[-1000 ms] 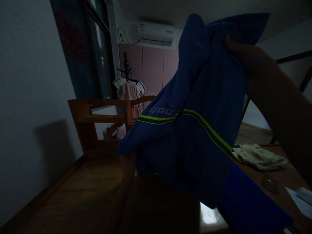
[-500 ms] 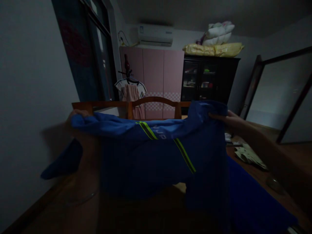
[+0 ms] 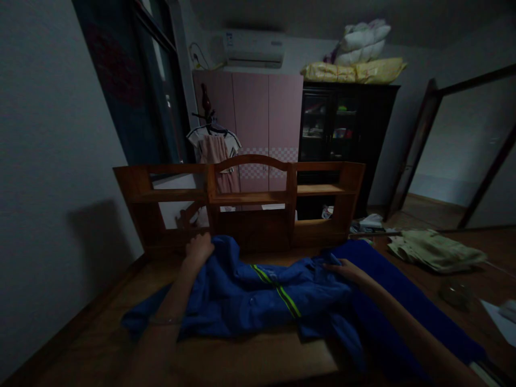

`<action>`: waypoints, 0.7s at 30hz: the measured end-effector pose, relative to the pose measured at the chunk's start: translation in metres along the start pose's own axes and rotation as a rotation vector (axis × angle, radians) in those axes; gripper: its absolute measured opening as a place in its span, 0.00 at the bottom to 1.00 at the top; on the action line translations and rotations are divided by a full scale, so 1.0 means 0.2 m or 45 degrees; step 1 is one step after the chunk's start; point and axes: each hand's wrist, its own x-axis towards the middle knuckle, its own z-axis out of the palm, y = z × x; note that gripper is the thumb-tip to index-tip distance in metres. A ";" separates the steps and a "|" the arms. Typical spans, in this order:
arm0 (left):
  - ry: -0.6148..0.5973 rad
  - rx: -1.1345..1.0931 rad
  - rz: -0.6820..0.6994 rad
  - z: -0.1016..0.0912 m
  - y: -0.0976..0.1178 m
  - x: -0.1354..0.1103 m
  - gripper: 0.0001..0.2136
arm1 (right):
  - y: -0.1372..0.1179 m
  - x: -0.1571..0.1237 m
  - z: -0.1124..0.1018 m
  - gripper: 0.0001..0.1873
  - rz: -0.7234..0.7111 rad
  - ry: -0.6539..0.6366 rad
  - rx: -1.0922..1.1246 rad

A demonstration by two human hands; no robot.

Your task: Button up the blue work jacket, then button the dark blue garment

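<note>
lowered since half a second ago, when both hands held it up stretched out, the blue garment is now down on the wooden table, and the brown shelf along the table's far edge shows in full behind it.

head view: the garment lies rumpled across the middle of the table, short of the far edge, with one end trailing toward the left edge and the other reaching the dark blue cloth along the right side. two bright yellow-green stripes run over its middle. the left hand, a thin bracelet on its wrist, has its fingers curled around the garment's far left part, gripping it. the right hand pinches the garment near its far right corner, thumb and fingers on the fabric. to the right of the cloth lie pale green clothes, a small clear bowl and white paper.
</note>
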 end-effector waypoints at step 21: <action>-0.499 -0.892 0.518 0.86 0.41 -0.48 0.07 | 0.01 0.10 0.65 0.25 -1.152 -0.269 -0.807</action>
